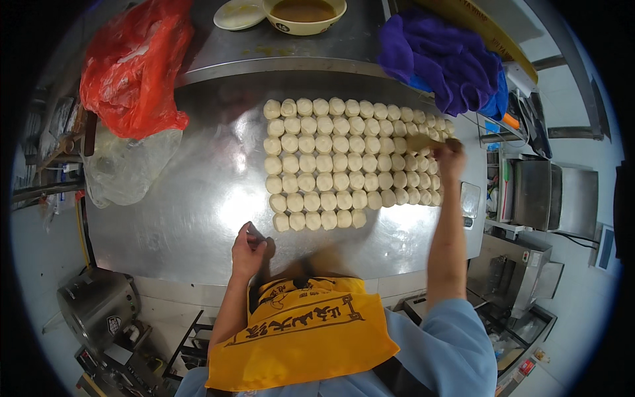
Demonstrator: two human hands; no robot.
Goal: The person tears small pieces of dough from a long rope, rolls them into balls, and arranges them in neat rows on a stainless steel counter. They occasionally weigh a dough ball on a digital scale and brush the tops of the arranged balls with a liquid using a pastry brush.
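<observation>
Rows of pale dough balls stand close together on a stainless steel table. At the right part of the rows, my right hand holds a blurred, tan, flat-ended tool, perhaps a brush, just above the dough balls. The tool hides some of them. My left hand is near the front edge of the table, left of and below the nearest row. Its fingers are bent and somewhat apart, and nothing shows in them. A yellow apron with writing covers my front.
A red plastic bag and a clear bag lie at the left. Behind the table, a raised shelf holds a bowl of brown liquid and a small dish. Purple cloth hangs at the back right. A small scale is at the right.
</observation>
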